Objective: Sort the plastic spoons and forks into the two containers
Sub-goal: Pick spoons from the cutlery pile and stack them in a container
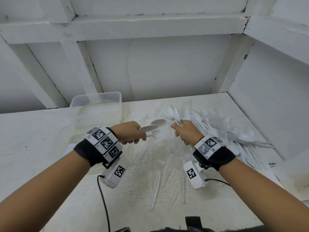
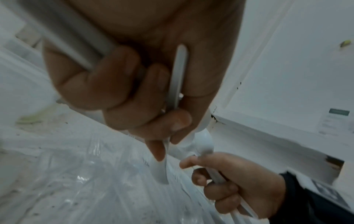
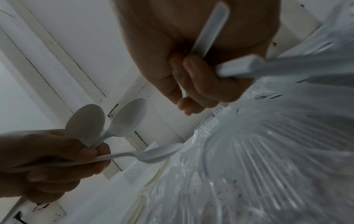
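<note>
On a rough white-painted table (image 1: 50, 131) boxed in by white walls, the left hand (image 1: 132, 133) grips three white plastic spoons (image 1: 156, 128) by their handles; the right hand (image 1: 185, 131) clutches more white spoons (image 1: 173, 114). Clear plastic forks (image 1: 157, 164) lie below, a heap of white cutlery (image 1: 234, 136) at right, a clear plastic container (image 1: 100, 97) behind.

Bare tabletop (image 1: 33, 148) lies open leftward; the cutlery pile (image 1: 225, 131) crowds the right, clear container (image 1: 97, 104) behind.
</note>
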Available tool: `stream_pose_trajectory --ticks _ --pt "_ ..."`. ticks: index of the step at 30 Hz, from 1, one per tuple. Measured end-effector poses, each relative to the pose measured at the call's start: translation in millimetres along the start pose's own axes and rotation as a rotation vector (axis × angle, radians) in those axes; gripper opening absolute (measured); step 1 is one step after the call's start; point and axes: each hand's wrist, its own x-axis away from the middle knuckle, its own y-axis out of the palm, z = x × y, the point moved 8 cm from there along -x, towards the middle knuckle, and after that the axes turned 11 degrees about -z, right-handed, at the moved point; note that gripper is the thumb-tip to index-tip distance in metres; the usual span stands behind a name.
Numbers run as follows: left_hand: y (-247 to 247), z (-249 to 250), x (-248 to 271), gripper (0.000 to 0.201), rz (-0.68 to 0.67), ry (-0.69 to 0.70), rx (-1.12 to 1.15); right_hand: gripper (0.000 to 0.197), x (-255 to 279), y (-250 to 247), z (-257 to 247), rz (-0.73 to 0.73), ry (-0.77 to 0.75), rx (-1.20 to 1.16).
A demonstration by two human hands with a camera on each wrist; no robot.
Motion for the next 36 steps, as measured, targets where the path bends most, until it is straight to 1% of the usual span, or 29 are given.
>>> stream_pose_trajectory --ticks 2,6,7,9,10,12,14,16,17,19,20,22,24,26,27,29,31,32,33,35,36 --pt "-5.0 -3.4 10.4 0.016 0.035 0.05 0.119 0.012 3.3 4.5 -9.8 -0.031 -0.046 -0.007" --pt "-0.8 -9.8 21.1 0.017 0.093 0.163 0.375 0.027 2.9 17.6 -28.1 -0.083 -0.136 -0.096" --pt "1.8 -11.2 21.3 0.017 0.097 0.189 0.435 0.025 1.5 19.4 -31.3 -0.072 -0.154 -0.109" --pt "6.8 -12.8 21.1 0.016 0.089 0.231 0.545 0.011 0.1 18.2 -36.6 -0.013 -0.181 -0.128" --pt "8.6 -13.6 21.9 0.017 0.088 0.246 0.588 0.007 0.1 16.3 -39.4 0.018 -0.198 -0.131" --pt "9.9 -17.7 23.9 0.023 0.109 0.261 0.677 0.01 1.1 14.0 -45.5 0.052 -0.244 -0.111" --pt "10.7 -24.5 24.3 0.035 0.14 0.269 0.757 0.01 4.0 15.3 -54.2 0.051 -0.311 -0.065" --pt "13.2 -29.0 23.8 0.045 0.146 0.28 0.789 0.012 9.5 20.4 -64.1 0.029 -0.387 -0.02" --pt "15.1 -30.0 23.5 0.045 0.143 0.285 0.797 0.015 12.4 23.6 -69.2 0.025 -0.422 0.005" --pt "17.3 -28.1 24.5 0.038 0.132 0.307 0.801 0.023 16.5 29.6 -77.6 0.03 -0.467 0.064" --pt "17.9 -25.4 25.9 0.034 0.125 0.328 0.783 0.025 16.7 32.5 -80.0 0.036 -0.471 0.094" --pt "19.0 -17.7 30.1 0.03 0.108 0.375 0.72 0.023 14.5 37.5 -83.1 0.047 -0.449 0.142" --pt "20.2 -13.7 32.6 0.03 0.092 0.398 0.676 0.018 12.0 41.9 -83.9 0.04 -0.425 0.167" --pt "17.6 -16.1 32.7 0.032 0.118 0.399 0.659 0.019 11.3 41.3 -84.2 0.044 -0.413 0.174" --pt "14.4 -19.0 32.1 0.034 0.15 0.401 0.679 0.021 11.8 38.7 -84.9 0.058 -0.413 0.184" --pt "6.4 -27.3 30.0 0.03 0.227 0.419 0.814 0.02 13.7 32.5 -86.6 0.084 -0.419 0.206" --pt "-1.7 -33.5 29.1 0.025 0.299 0.456 0.977 0.015 16.1 30.3 -89.4 0.066 -0.429 0.216" --pt "-4.7 -33.3 28.9 0.026 0.32 0.479 1.017 0.019 17.8 32.4 -91.7 0.046 -0.438 0.232" --pt "-6.4 -30.8 29.2 0.029 0.326 0.494 1.024 0.021 19.0 36.4 -94.6 0.025 -0.457 0.257" --pt "-5.4 -21.8 28.6 0.03 0.298 0.507 0.995 0.011 20.2 47.2 -99.3 -0.008 -0.489 0.298" --pt "-3.7 -16.6 28.2 0.027 0.271 0.514 0.997 0.009 21.8 52.6 -102.2 -0.008 -0.508 0.316"
